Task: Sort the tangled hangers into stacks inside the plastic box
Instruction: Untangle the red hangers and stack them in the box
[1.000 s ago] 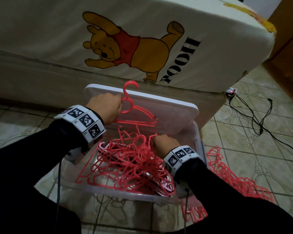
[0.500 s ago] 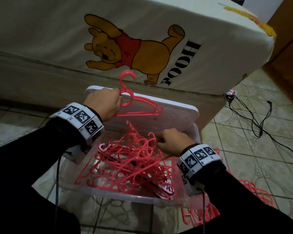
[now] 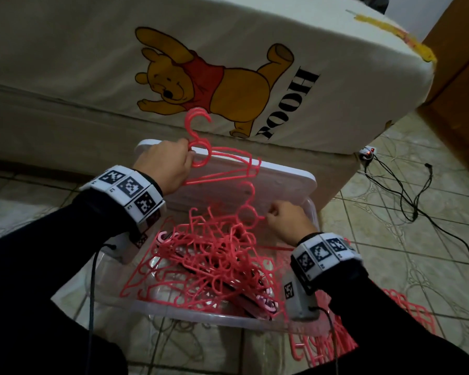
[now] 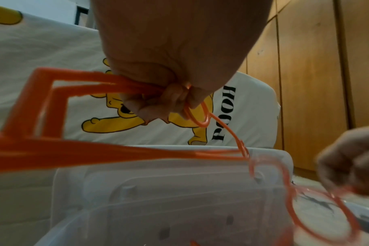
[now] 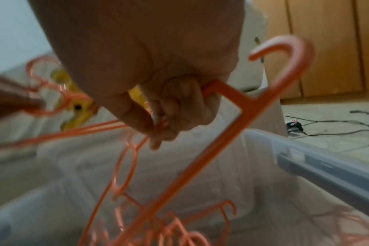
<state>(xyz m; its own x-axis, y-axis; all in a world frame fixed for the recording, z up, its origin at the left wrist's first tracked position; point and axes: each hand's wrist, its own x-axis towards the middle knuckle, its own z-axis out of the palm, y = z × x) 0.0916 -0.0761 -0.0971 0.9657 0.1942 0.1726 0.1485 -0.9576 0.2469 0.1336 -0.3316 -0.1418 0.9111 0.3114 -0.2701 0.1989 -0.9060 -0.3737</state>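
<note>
Room: tiled floor (image 3: 390, 212) is stretching out in front of a bed whose cream sheet (image 3: 65, 63) is showing a cartoon bear; cables (image 3: 406, 196) are trailing off to the right.
Box: a clear plastic box (image 3: 201, 316) is sitting on the floor, its white lid (image 3: 282, 185) propped at the far side against the bed.
Tangle: a knot of pink hangers (image 3: 209, 261) is filling the box, hooks and bars interlocking every way.
Outside pile: more hangers (image 3: 406, 318) are lying on the floor just beside the box's right wall.
Left hand: the left hand (image 3: 165, 165) is curling tight round a small held bunch (image 3: 225, 169) near the necks, keeping it up over the lid with the hooks pointing up.
Right hand: the right hand (image 3: 284, 220) is clenching on a single hanger (image 5: 238, 133) at its shoulder, lifting it at the tangle's far edge; its lower end is looking snagged among the others.
Step in hand: freeing that one hanger, by my reading, to add it to the bunch.
Doing it well: tilting it so its hook slides out along the bars that catch it, not yanking upward, since thin plastic like this probably bends or snaps.
Joining: turning the hook the same way as the bunch's hooks before nesting.
Progress: early, I'd judge; most hangers are unsorted.
</note>
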